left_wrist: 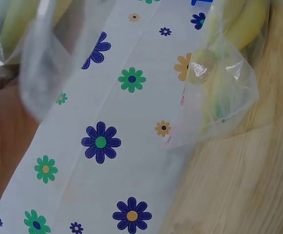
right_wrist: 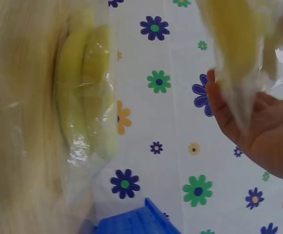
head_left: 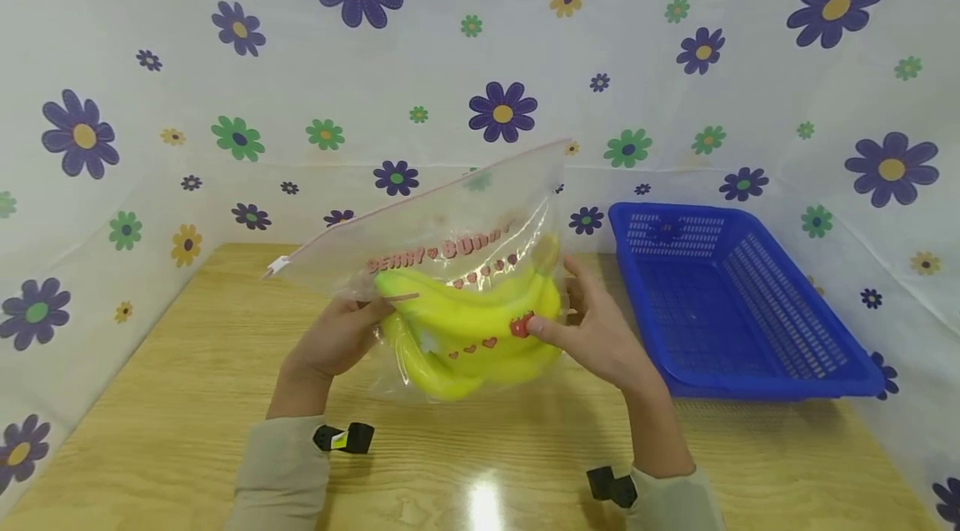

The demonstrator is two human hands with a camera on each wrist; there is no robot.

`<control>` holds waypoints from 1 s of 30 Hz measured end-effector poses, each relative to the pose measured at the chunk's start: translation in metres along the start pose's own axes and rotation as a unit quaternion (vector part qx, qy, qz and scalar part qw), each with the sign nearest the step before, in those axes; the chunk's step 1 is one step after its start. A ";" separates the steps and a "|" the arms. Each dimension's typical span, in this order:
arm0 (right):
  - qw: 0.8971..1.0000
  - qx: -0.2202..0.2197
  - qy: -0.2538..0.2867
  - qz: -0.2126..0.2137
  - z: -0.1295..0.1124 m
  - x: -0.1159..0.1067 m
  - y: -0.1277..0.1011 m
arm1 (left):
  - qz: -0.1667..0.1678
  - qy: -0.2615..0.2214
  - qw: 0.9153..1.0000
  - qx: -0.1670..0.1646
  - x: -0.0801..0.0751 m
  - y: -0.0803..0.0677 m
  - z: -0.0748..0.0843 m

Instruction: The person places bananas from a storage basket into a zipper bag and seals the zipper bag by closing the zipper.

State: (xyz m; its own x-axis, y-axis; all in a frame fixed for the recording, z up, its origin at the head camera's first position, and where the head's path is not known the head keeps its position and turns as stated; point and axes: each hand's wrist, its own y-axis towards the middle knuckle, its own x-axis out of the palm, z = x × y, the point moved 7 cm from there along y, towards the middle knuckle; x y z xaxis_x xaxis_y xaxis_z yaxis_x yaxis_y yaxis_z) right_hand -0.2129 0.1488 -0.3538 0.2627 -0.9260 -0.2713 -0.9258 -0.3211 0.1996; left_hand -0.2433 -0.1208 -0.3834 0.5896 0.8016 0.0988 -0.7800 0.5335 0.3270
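A clear zip bag point(head_left: 450, 239) with pink lettering and a pink zip strip is held upright over the wooden table point(head_left: 187, 398). Inside lies a bunch of yellow bananas point(head_left: 465, 323). My left hand point(head_left: 360, 323) grips the bag's lower left side, fingers curled against the bananas. On the lower right side my right hand point(head_left: 558, 306) grips it, thumb pressed on the front and fingers behind. The left wrist view has the bananas point(left_wrist: 243, 24) in the bag and my palm point(left_wrist: 5, 141). The right wrist view shows the bananas point(right_wrist: 87, 87) through plastic and a hand point(right_wrist: 258, 131) on the bag.
A blue plastic basket point(head_left: 735, 306) sits on the table at the right, with nothing visible in it; its corner point(right_wrist: 131, 222) appears in the right wrist view. Flower-patterned sheets point(head_left: 495, 110) wall in the table at the back and both sides.
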 end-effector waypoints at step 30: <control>0.985 0.038 0.161 -0.043 0.018 0.091 0.022 | 0.174 0.207 0.948 -0.170 -0.042 -0.036 0.035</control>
State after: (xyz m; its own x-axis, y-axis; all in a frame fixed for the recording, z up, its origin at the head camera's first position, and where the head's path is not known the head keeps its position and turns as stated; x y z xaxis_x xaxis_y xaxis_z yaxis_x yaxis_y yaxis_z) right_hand -0.2144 0.0611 -0.3914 0.4029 -0.9147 0.0310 -0.9106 -0.3973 0.1136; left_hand -0.2325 -0.1838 -0.3662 0.2064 0.9447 -0.2548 -0.9761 0.2168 0.0129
